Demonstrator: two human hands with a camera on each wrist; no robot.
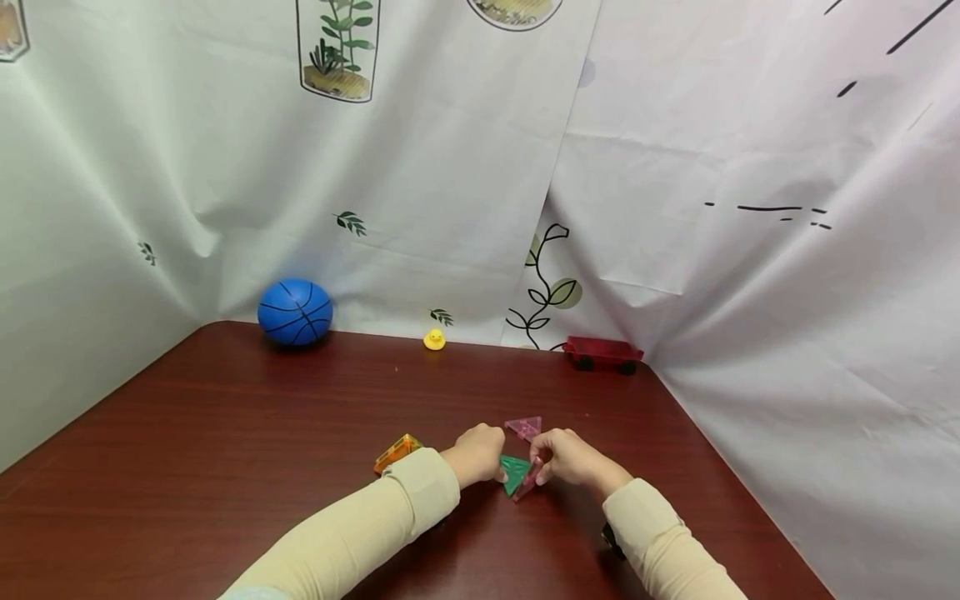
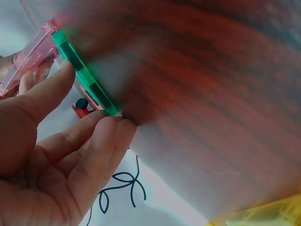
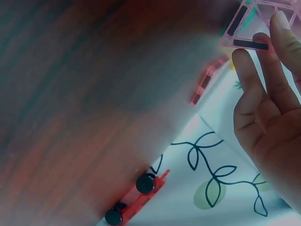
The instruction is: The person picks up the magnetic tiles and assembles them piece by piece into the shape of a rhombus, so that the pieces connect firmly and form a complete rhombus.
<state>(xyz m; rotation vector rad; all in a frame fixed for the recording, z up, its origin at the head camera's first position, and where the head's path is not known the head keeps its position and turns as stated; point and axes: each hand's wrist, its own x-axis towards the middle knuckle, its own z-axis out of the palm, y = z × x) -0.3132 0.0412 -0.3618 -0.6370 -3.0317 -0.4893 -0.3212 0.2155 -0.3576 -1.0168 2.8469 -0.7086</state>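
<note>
My left hand (image 1: 480, 453) pinches a green translucent magnetic tile (image 1: 514, 472) between thumb and fingertips; its edge shows in the left wrist view. A pink triangular magnetic tile (image 1: 529, 480) is held between the thumb and fingers of my right hand (image 1: 573, 458). In the left wrist view the top edges of the pink tile (image 2: 34, 52) and green tile (image 2: 83, 74) meet or nearly meet; I cannot tell whether they are joined. Just beyond both hands lies a second pink tile (image 1: 527, 427). Left of my left wrist is an orange-yellow tile piece (image 1: 397, 453), partly behind the sleeve.
Along the table's far edge are a blue ball (image 1: 296, 312), a yellow rubber duck (image 1: 434, 339) and a red wheeled toy wagon (image 1: 603, 352). A small dark object (image 1: 611, 540) is partly covered by the right sleeve. White printed cloth (image 1: 435, 167) hangs around the dark red table (image 1: 187, 467).
</note>
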